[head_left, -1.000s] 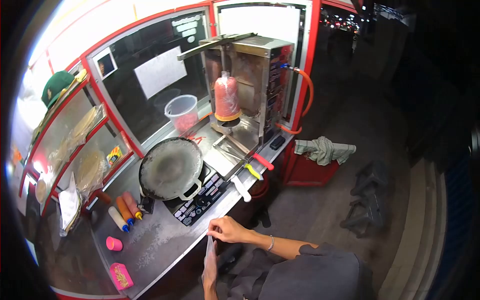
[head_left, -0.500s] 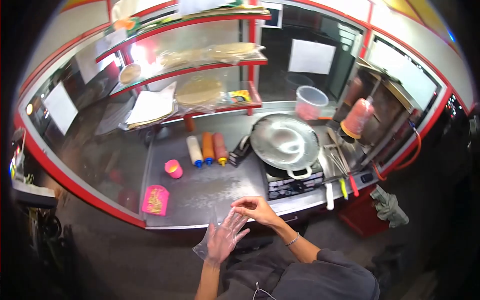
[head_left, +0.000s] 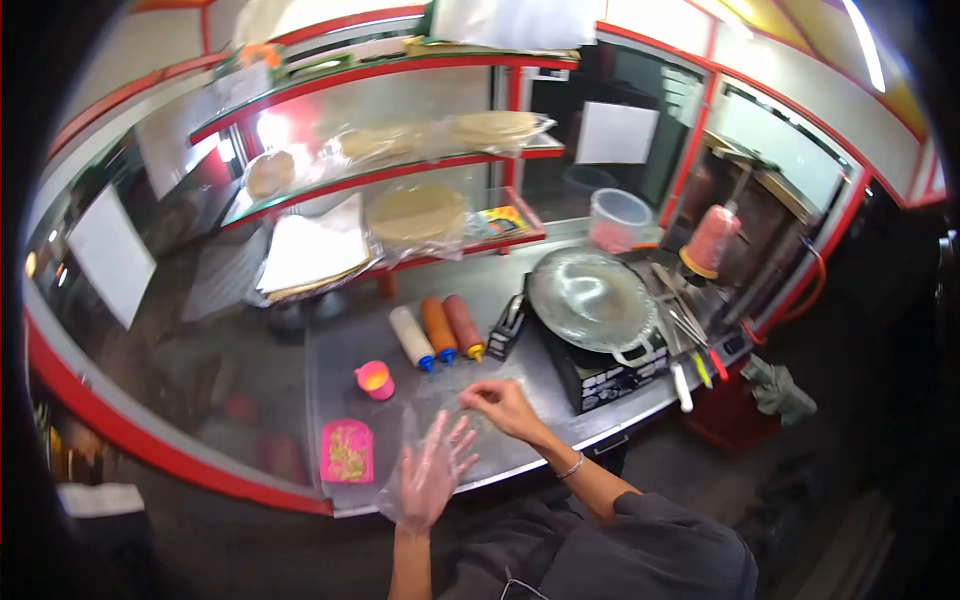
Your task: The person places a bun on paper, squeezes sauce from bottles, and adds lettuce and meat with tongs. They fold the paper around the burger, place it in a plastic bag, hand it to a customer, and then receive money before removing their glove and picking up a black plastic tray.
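A clear plastic glove [head_left: 396, 490] covers my left hand [head_left: 432, 475], which is open with its fingers spread near the counter's front edge. My right hand [head_left: 498, 408] is bare and closed in a pinch, just right of the gloved fingertips. Whatever lies between its fingertips, if anything, is too small to make out. Beyond the hands lie a white squeeze bottle [head_left: 410, 335], an orange one [head_left: 437, 327] and a red one [head_left: 462, 325], their nozzles pointing toward me. A pink cup [head_left: 376, 388] stands to the left, behind a pink dish [head_left: 367, 445] of chopped pieces.
At right, a large metal pan [head_left: 590, 305] sits on a black stove [head_left: 610, 385]. Knives [head_left: 682, 388] and tongs lie beside it, near a vertical spit of meat [head_left: 712, 240]. A clear bucket [head_left: 617, 215] stands behind. Glass shelves [head_left: 480, 160] hold bagged flatbreads.
My right hand has drawn away from the gloved fingers, and my left fingers have spread wider. The view has shifted, bringing the counter closer.
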The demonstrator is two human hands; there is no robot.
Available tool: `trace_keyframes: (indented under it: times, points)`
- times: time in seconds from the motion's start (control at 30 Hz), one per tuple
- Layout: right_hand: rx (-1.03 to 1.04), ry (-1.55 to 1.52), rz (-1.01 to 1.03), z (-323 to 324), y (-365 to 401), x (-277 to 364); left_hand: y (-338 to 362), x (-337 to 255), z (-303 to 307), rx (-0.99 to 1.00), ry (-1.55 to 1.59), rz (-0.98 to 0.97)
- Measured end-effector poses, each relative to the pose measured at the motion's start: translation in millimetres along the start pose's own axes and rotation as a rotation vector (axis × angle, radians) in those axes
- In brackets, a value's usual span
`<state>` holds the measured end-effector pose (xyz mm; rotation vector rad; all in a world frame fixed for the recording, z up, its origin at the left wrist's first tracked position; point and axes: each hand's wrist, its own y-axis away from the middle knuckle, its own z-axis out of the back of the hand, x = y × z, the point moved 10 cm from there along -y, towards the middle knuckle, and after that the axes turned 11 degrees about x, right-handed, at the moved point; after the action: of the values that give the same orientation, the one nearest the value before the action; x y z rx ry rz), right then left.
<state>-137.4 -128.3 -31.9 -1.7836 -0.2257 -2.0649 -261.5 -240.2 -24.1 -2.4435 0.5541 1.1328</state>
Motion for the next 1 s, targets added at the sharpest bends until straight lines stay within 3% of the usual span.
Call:
trace_keyframes:
  times: [0.07,0.17,0.23,0.33,0.5,0.57,0.63,0.7,0.77,0.87,1.0]
  points:
    - [0.267,-0.215,-0.118,-24,2,-24,-5,-3,6,0.025,0.065,0.003]
    - [0.226,-0.219,-0.083,-8,8,-20,-20,0,8,0.023,0.131,-0.003]
    - [0.134,-0.193,-0.073,5,14,-3,-29,-2,4,0.073,0.187,-0.039]
    - [-0.035,0.164,-0.044,33,18,19,-42,-4,-5,0.113,0.143,-0.019]
    - [-0.154,0.161,0.095,60,26,18,-62,2,-24,0.187,0.207,0.011]
    - [-0.317,0.441,0.157,83,38,36,-64,-1,-38,0.236,0.288,0.017]
    - [-0.281,0.406,0.147,88,43,26,-64,1,-40,0.214,0.293,0.021]
    - [-0.09,-0.084,-0.062,75,44,-16,-62,6,-39,0.188,0.299,0.02]
    - [0.163,-0.243,-0.177,55,52,-35,-59,14,-37,0.147,0.28,0.011]
    - [0.162,-0.265,-0.148,60,54,-39,-57,27,-40,0.09,0.248,-0.009]
    - [0.16,0.059,-0.052,66,51,-19,-57,46,-40,-0.009,0.254,-0.052]
